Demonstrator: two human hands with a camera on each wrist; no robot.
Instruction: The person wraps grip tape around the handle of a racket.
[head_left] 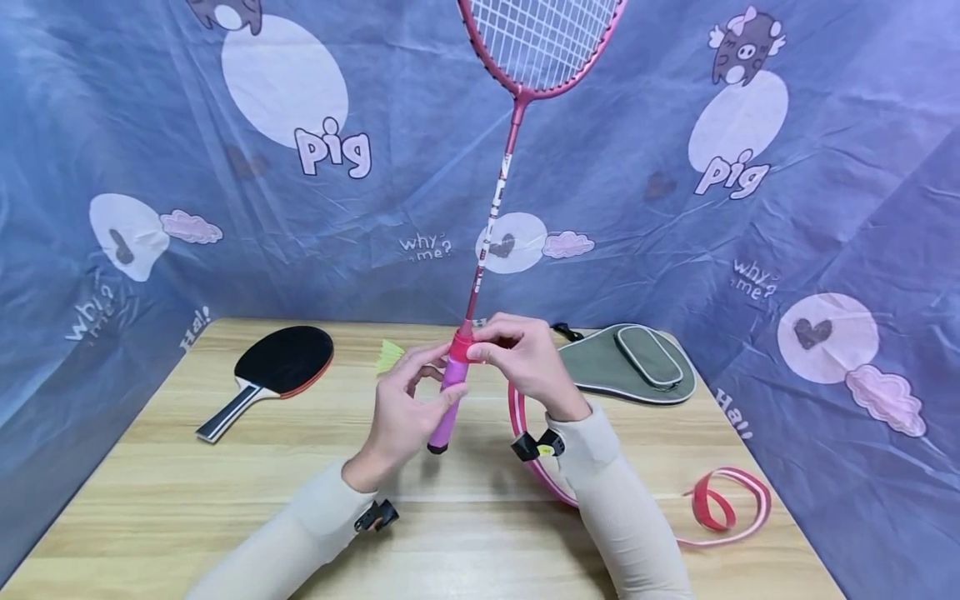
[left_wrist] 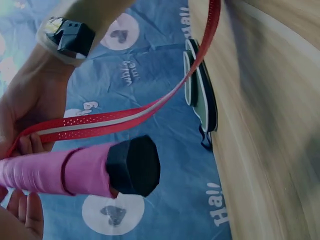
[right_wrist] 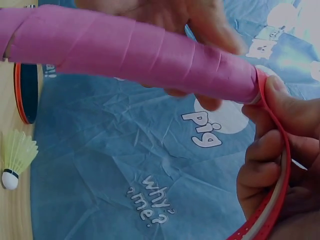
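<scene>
A badminton racket (head_left: 496,200) is held tilted above the table, its head up and its black-capped butt down. My left hand (head_left: 402,407) holds the purple-wrapped handle (right_wrist: 125,47), with the thumb on one side and fingers behind. At the handle's top, my right hand (head_left: 527,360) pinches a red grip tape (left_wrist: 110,122) against it. A band of red tape lies around that upper end. From the right hand the perforated tape, with a pale centre stripe, hangs in a loop towards the table; its curled end lies at the right. The right forearm hides part of it.
On the wooden table (head_left: 225,517), a black table tennis paddle (head_left: 283,360) lies at the left. A yellow shuttlecock (right_wrist: 19,155) sits behind the left hand. A green paddle case (head_left: 600,367) lies at the back right. Blue patterned cloth (head_left: 420,183) surrounds the table's back and sides.
</scene>
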